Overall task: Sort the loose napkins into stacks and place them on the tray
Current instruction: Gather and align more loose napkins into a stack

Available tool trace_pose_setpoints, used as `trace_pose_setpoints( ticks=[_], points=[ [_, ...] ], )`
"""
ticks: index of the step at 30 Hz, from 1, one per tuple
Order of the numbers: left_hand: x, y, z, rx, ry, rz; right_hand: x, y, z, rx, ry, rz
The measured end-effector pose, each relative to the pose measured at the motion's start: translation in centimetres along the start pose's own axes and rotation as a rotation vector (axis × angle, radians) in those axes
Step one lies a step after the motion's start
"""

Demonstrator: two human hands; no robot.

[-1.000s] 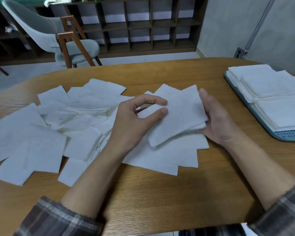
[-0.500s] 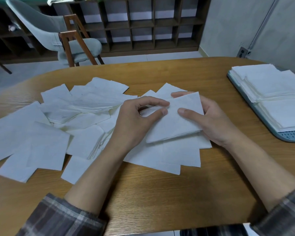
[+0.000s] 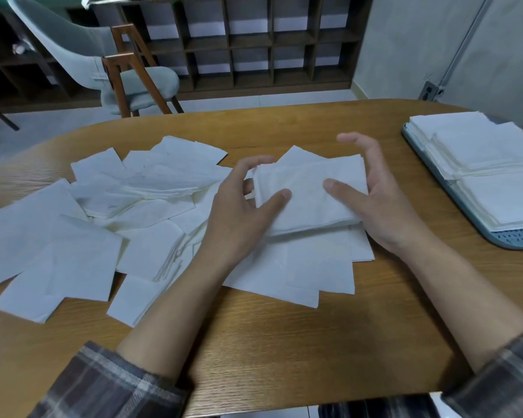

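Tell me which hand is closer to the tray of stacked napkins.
Right. The right hand holds the right edge of the napkin stack, on the side toward the tray; the left hand holds the left edge, farther from the tray.

Loose napkins point(image 3: 103, 224) cover the tabletop point(image 3: 284, 342) to my left. A small stack point(image 3: 308, 191) sits between my left grip point(image 3: 239, 206) and right grip point(image 3: 375, 206), above more sheets point(image 3: 299, 267). The tray point(image 3: 517, 239), right, carries napkin stacks point(image 3: 495, 164).
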State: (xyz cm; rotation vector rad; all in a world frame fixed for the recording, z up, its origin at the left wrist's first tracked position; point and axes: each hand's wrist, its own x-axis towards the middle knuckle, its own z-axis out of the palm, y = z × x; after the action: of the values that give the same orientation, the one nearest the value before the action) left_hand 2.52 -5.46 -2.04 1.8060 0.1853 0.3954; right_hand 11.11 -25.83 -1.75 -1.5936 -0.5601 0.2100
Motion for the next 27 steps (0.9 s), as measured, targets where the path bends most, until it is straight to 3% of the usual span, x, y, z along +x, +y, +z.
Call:
trace_pose_setpoints(
  ticks=[3,5,7,10,12,15,17,23,27],
  points=[
    [0.1,-0.5,0.0,0.064,0.067,0.065,-0.2,-0.4,-0.3,0.223,-0.112,0.089],
    [0.1,-0.7,0.1,0.089,0.057,0.093,-0.1,-0.4,-0.6,0.247,-0.156,0.116],
    [-0.2,-0.9,0.5,0.127,0.047,0.138,0.0,0.1,-0.8,0.142,-0.127,0.098],
    [-0.7,-1.1,1.1,0.38,0.094,0.374,0.3,0.7,-1.0,-0.15,0.012,0.019],
    [-1.1,-1.1,1.5,0.411,-0.084,0.483,0.4,0.8,-1.0,-0.181,0.077,-0.002],
    [-2.3,-1.0,2.6,0.484,-0.538,0.453,0.4,1.0,-1.2,-0.18,0.107,-0.005],
    [-2.8,-1.5,3.3,0.544,-0.624,0.469,0.4,0.9,-1.1,-0.205,0.103,-0.003],
    [-2.8,-1.0,3.2,0.445,-0.563,0.477,0.5,1.1,-1.0,-0.216,0.089,0.007],
    [-2.6,-0.2,2.4,0.294,-0.367,0.415,0.4,0.9,-1.0,-0.211,0.096,-0.003]
  ],
)
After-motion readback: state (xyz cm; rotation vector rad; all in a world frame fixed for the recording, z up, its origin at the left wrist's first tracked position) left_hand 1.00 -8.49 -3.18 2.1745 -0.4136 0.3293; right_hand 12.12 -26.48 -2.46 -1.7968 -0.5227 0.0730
